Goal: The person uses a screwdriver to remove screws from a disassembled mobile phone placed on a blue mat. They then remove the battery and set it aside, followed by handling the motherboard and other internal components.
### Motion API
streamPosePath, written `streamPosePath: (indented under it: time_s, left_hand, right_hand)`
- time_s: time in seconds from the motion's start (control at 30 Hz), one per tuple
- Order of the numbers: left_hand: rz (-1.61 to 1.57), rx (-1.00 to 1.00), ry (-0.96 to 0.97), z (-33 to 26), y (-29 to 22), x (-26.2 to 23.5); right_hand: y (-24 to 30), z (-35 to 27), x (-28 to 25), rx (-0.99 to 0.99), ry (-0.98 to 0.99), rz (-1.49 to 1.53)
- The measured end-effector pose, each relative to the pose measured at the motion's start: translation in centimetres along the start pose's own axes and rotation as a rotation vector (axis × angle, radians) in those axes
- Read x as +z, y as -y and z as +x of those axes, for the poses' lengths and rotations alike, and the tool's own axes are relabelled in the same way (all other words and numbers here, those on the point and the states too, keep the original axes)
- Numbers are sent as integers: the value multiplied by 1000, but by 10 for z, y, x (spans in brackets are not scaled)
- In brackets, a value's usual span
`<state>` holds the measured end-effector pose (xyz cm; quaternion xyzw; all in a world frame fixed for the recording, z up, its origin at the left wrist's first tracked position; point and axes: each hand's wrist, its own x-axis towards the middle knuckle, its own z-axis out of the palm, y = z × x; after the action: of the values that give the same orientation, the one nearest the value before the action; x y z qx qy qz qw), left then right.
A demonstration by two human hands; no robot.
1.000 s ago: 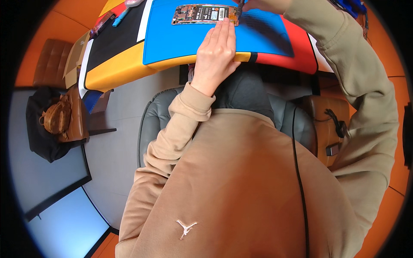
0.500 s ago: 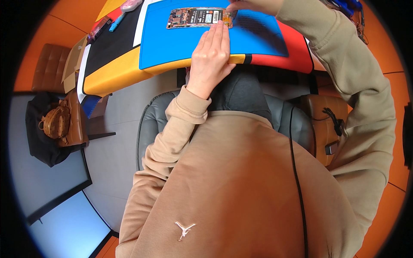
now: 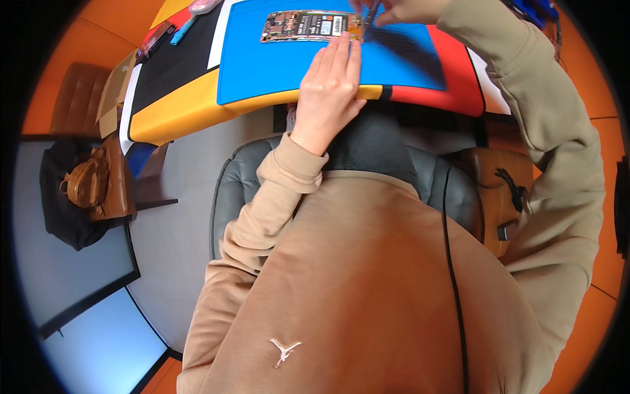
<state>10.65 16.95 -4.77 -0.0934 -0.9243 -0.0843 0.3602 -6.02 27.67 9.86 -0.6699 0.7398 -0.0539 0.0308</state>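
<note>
nearby, brown bag [image 3: 88, 184], grey chair [image 3: 243, 190], blue mat [image 3: 275, 72]

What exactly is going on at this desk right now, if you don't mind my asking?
A seated person works on an opened phone lying on a blue mat. The left hand rests flat on the mat just below the phone. The right hand holds a thin dark tool with its tip at the phone's right end.
</note>
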Motion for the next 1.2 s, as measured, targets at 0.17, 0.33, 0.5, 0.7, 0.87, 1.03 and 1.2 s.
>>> streamPosePath:
  time_s: [0.17,0.33,0.5,0.7,0.87,1.03,1.2]
  left_hand:
    - [-19,-41,48,2,-7,-2]
    - [157,-36,103,6,-8,2]
    - [443,52,177,7,-13,-3]
    - [654,138,225,13,-17,6]
    - [573,258,324,30,-2,-19]
    - [-283,275,564,78,70,-54]
    - [-651,-86,318,125,146,-36]
  right_hand:
    - [0,-9,-15,301,267,151]
    - [-28,-17,5,307,114,622]
    - [-76,-26,14,390,122,810]
    - [-139,-11,39,377,-169,1194]
    - [-114,6,70,449,-393,1426]
    - [-78,20,85,454,-423,1514]
    - [-70,22,83,448,-464,1502]
